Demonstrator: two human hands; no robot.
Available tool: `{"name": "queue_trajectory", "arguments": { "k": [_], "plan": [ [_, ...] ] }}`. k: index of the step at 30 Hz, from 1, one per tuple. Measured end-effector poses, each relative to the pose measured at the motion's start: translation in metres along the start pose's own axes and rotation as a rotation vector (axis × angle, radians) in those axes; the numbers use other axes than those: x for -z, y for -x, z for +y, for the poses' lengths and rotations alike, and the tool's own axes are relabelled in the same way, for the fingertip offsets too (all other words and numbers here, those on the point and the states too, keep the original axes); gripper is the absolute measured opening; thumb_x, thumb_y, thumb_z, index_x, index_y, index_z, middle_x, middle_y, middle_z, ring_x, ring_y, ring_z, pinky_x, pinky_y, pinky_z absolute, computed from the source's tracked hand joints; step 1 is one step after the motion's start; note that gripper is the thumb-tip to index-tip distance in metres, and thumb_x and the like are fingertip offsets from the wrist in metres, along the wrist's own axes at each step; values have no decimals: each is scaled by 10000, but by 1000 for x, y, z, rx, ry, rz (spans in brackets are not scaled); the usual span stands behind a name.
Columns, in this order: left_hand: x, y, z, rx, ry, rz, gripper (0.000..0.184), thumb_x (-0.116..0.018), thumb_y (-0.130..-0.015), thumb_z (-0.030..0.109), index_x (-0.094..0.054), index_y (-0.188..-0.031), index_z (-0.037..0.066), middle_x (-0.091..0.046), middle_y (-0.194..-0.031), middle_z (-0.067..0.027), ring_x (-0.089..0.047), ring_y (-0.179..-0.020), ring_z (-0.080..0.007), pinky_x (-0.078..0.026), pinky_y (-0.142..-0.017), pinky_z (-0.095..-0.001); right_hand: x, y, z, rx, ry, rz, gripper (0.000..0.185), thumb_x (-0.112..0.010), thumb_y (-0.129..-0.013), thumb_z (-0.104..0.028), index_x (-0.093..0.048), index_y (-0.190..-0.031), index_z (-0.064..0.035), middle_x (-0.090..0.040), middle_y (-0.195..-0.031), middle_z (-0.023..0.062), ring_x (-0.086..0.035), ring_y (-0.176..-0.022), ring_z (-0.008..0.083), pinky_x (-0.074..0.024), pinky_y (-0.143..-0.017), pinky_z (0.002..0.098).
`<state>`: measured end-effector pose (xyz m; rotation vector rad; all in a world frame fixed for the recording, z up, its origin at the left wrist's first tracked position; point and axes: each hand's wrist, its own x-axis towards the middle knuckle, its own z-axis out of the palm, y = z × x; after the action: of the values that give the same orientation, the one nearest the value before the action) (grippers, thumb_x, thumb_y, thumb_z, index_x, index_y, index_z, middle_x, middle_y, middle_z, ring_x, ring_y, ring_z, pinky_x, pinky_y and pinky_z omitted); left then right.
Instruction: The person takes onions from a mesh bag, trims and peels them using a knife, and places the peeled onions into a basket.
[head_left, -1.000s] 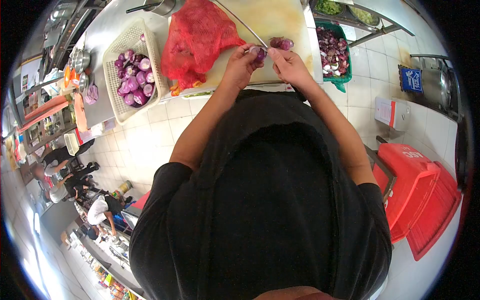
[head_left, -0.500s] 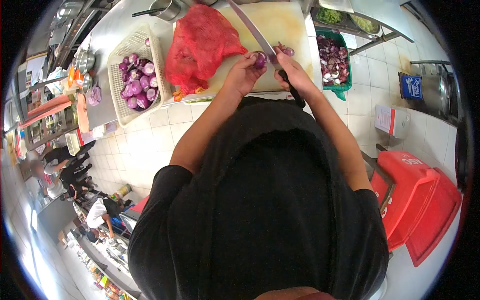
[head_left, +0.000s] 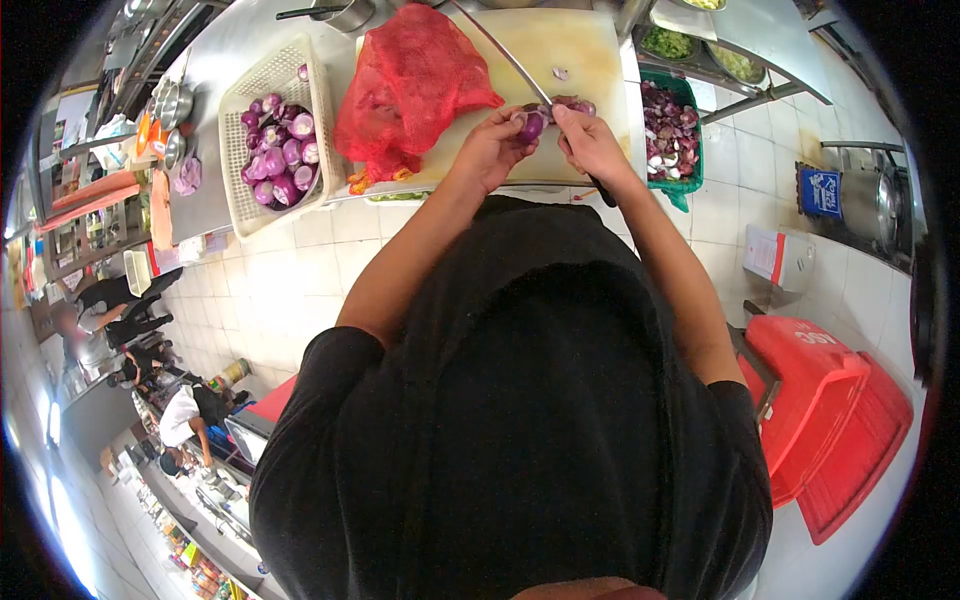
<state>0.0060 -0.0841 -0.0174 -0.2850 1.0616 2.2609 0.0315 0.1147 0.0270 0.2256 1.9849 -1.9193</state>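
My left hand [head_left: 490, 150] is closed around a purple onion [head_left: 532, 126] over the near edge of the cutting board [head_left: 590, 50]. My right hand [head_left: 592, 148] grips a knife [head_left: 512, 60], its long blade pointing away and to the left. The thumb and the blade's base meet the onion's right side. A purple onion piece or skin [head_left: 578, 104] shows just beyond the right hand; whether it is held or lies on the board, I cannot tell. Further back, a small onion scrap [head_left: 560, 73] lies on the board. Left of my hands sits a red mesh bag [head_left: 415, 95].
A cream plastic basket [head_left: 234, 165] of purple onions [head_left: 285, 155] stands at left. Right of the board, a green basket [head_left: 690, 182] holds onion skins [head_left: 668, 130]. A red bin [head_left: 815, 370] stands at lower right. Other people [head_left: 185, 415] work at far left.
The knife blade has turned from showing its flat side to nearly edge-on, against the onion. A small scrap now lies on the board. Both hands have stayed close together.
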Motion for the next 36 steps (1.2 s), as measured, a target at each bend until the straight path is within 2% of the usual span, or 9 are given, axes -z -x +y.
{"name": "queue_trajectory", "arguments": {
  "k": [5, 6, 9, 12, 15, 18, 24, 28, 36],
  "plan": [
    [-1, 6, 4, -29, -237, 94, 310, -621, -949, 147, -551, -1240, 63, -634, -1127, -94, -639, -938, -222, -542, -756, -359, 24, -11, 5, -138, 44, -2, 514, -500, -996, -525, -635, -1003, -29, -441, -526, -27, -408, -410, 76, -305, -383, 255],
    [-1, 9, 5, -37, -280, 119, 320, -625, -945, 142, -549, -1245, 60, -635, -1128, -96, -641, -939, -220, -545, -754, -360, 26, -7, -2, -131, 42, -65, 565, -509, -990, -533, -611, -1211, -23, -462, -567, -13, -429, -448, 80, -316, -399, 252],
    [-3, 8, 4, -52, -319, 158, 341, -634, -938, 131, -542, -1256, 49, -640, -1117, -102, -651, -938, -223, -555, -752, -364, 13, 14, -15, -148, 14, 9, 634, -509, -991, -532, -521, -1384, -35, -486, -619, 4, -440, -495, 78, -329, -427, 249],
    [-4, 8, 5, -67, -309, 103, 333, -641, -931, 124, -551, -1242, 46, -650, -1081, -104, -661, -930, -227, -564, -754, -367, 8, 17, -9, -81, -47, -153, 660, -507, -988, -541, -483, -1438, -58, -502, -663, 13, -430, -523, 70, -324, -448, 241],
    [-7, 8, 8, -73, -369, 16, 306, -646, -924, 115, -572, -1212, 43, -661, -1039, -98, -663, -909, -223, -563, -756, -361, 3, 15, -9, 63, 83, -219, 644, -507, -983, -557, -538, -1390, -59, -487, -647, -5, -417, -526, 71, -325, -467, 242],
    [-4, 10, 7, -90, -402, -15, 286, -644, -917, 99, -590, -1191, 40, -667, -1010, -89, -658, -884, -215, -554, -756, -350, 7, 12, -4, -19, 78, -252, 564, -458, -1001, -562, -590, -1264, -80, -403, -590, -55, -339, -446, 51, -262, -407, 229],
    [-9, 16, 7, -92, -419, 24, 331, -649, -888, 46, -590, -1213, 22, -647, -1004, -110, -637, -833, -174, -532, -694, -306, 9, -2, 16, -19, 181, -149, 504, -461, -998, -565, -530, -838, -92, -432, -547, -21, -371, -403, 75, -271, -373, 256],
    [-4, 16, 4, -105, -491, -4, 343, -656, -898, 98, -590, -1229, 37, -653, -1089, -82, -617, -960, -178, -512, -734, -307, 14, -2, 12, -189, 79, -59, 509, -503, -982, -552, -603, -960, -54, -440, -555, -26, -381, -426, 77, -299, -383, 260],
    [4, 11, 2, -172, -651, 90, 355, -696, -860, 121, -616, -1190, 17, -672, -982, -65, -609, -816, -130, -493, -686, -272, 6, 19, -15, -110, 32, -128, 524, -457, -991, -585, -590, -1103, -90, -420, -578, -23, -375, -414, 61, -294, -387, 238]
  ]
}}
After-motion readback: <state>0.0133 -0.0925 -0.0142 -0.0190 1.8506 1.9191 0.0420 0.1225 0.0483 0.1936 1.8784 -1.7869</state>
